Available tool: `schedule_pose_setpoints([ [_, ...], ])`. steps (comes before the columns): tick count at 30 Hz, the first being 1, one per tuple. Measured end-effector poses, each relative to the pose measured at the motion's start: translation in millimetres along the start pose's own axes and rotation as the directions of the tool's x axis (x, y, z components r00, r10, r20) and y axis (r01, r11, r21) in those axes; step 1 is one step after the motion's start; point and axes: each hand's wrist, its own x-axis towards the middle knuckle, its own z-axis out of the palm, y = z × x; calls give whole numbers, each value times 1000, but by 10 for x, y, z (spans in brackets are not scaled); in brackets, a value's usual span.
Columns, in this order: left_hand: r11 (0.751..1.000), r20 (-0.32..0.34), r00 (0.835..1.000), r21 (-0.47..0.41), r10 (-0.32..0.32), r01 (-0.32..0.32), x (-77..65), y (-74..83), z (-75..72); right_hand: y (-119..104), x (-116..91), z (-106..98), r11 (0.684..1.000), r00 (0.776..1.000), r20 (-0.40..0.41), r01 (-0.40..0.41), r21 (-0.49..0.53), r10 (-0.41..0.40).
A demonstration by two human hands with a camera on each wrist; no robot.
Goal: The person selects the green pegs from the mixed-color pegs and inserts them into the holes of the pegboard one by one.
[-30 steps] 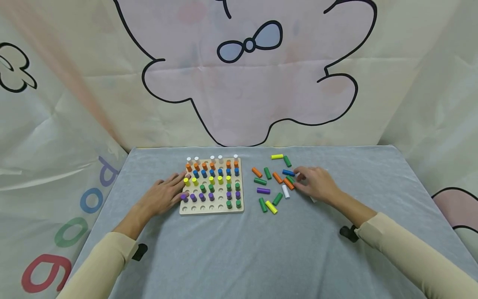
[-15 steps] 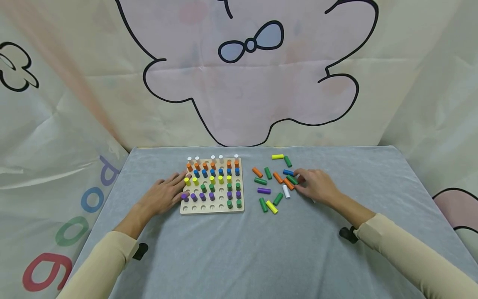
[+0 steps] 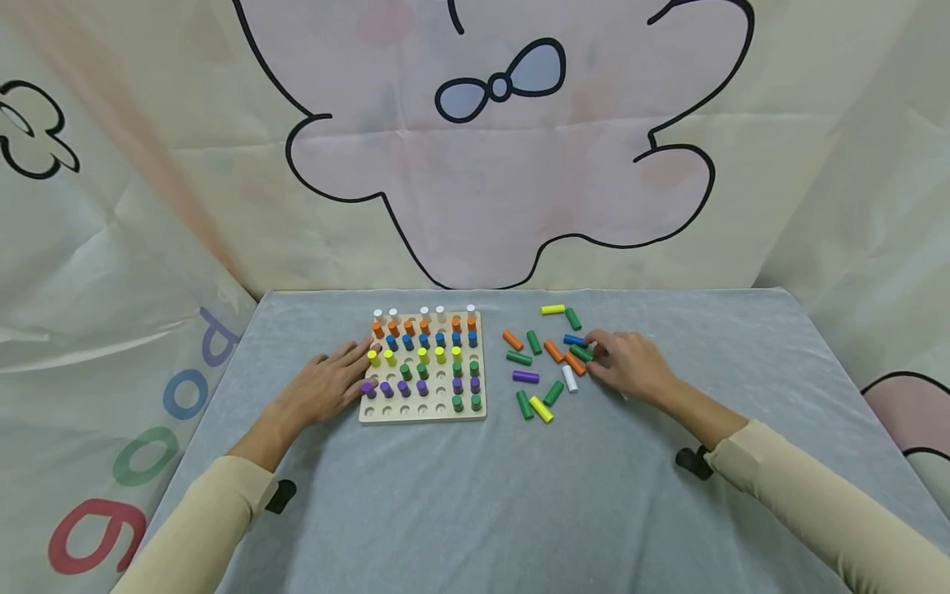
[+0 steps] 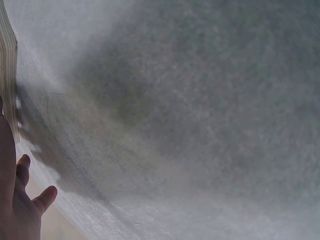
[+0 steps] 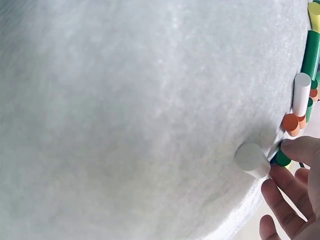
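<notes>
A wooden pegboard (image 3: 423, 417) with rows of coloured pegs lies at the left of the table. My left hand (image 3: 322, 385) rests at its left edge, fingers extended, fingertips among the yellow and purple pegs; in the left wrist view only part of this hand (image 4: 20, 212) shows beside the board's side (image 4: 7, 60). At the loose pegs on the right, my right hand (image 3: 631, 363) pinches a green peg (image 3: 581, 353) between thumb and index finger. The right wrist view shows that green peg's end (image 5: 283, 158) between the fingertips. A blue peg (image 3: 574, 340) lies by the index fingertip.
Loose orange (image 3: 575, 364), purple (image 3: 525, 377), white (image 3: 569, 379), yellow (image 3: 541, 410) and green pegs (image 3: 524, 404) are scattered right of the board. Another white peg (image 5: 251, 160) lies under the right hand. A printed cloth backdrop (image 3: 490, 181) stands behind the table.
Under the right fingertips, the green peg has shifted slightly and shows more fully beside the orange peg. Both hands have stayed nearly in place.
</notes>
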Motion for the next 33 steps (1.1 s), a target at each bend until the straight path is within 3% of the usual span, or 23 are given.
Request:
schedule_pose_setpoints([
  [22, 1000, -3, 1000, 1, 10, -10, -18, 10, -21, -20, 13, -184, 1000, 996, -91, 25, -4, -26],
  [33, 1000, -4, 1000, -2, 8, -8, -5, 5, -6, -51, 40, -163, 1000, 995, -92, 30, 8, -29],
])
